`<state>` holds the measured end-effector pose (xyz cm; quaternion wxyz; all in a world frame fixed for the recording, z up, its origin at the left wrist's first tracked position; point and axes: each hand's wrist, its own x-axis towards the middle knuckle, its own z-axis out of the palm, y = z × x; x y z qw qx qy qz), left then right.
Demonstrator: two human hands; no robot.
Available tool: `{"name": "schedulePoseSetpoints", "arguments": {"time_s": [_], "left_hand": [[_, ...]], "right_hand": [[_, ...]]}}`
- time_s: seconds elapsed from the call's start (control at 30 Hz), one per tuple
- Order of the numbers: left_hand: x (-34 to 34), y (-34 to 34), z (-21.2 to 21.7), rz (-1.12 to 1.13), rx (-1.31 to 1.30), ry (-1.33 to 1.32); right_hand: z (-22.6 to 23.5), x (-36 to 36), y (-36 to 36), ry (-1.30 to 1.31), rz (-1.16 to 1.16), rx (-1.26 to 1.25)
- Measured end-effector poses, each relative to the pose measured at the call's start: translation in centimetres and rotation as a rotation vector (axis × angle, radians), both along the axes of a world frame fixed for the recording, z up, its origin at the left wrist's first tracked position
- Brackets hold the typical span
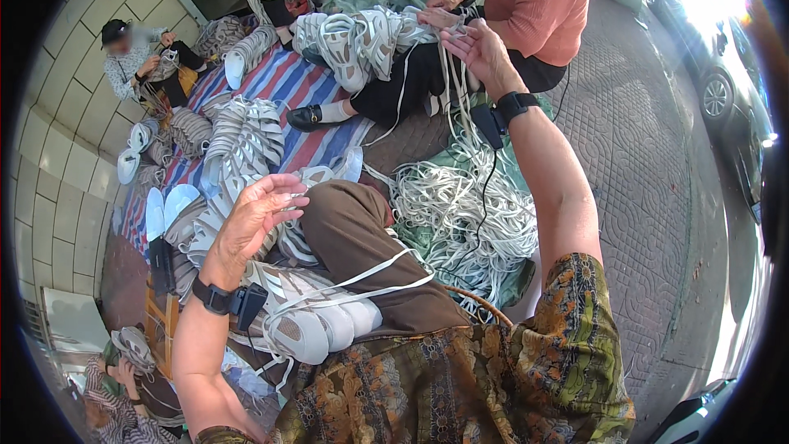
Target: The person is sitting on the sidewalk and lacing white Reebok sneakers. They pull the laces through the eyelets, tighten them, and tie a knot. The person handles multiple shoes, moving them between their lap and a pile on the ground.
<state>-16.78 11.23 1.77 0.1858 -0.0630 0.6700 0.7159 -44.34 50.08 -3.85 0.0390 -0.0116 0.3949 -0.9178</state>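
My left hand [259, 212] is raised above a row of grey-and-white sneakers [238, 144], its fingers apart and slightly curled, with nothing visible in them. My right hand [485, 53] reaches far forward, palm turned up and fingers stretched out. White shoelaces [456, 86] hang close by its fingertips; whether they touch it I cannot tell. They run down toward a large heap of white laces [464, 205]. Against my lap rest several sneakers [304, 325], with a loose flat lace [370, 273] trailing from them across my brown trouser leg [349, 234].
Beside my right hand sits a person in a pink sweater [534, 4], with sneakers lined up along their legs. Other people handle shoes farther off and at lower left. A striped sheet [308, 86] lies under the shoes. Parked cars [719, 82] stand at the right, past the paving [625, 197].
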Motion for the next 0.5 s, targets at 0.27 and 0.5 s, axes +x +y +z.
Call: {"name": "schedulePoseSetpoints", "arguments": {"time_s": [0.27,0.5], "left_hand": [[0.8,-0.3,-0.8,-0.012,-0.015,-0.029],[0.9,0.4,-0.9,-0.039,-0.034,-0.029]], "right_hand": [[-0.4,1.6,0.3,0.028,0.070,-0.010],[-0.7,2.7,5.2,0.085,0.224,0.122]]}}
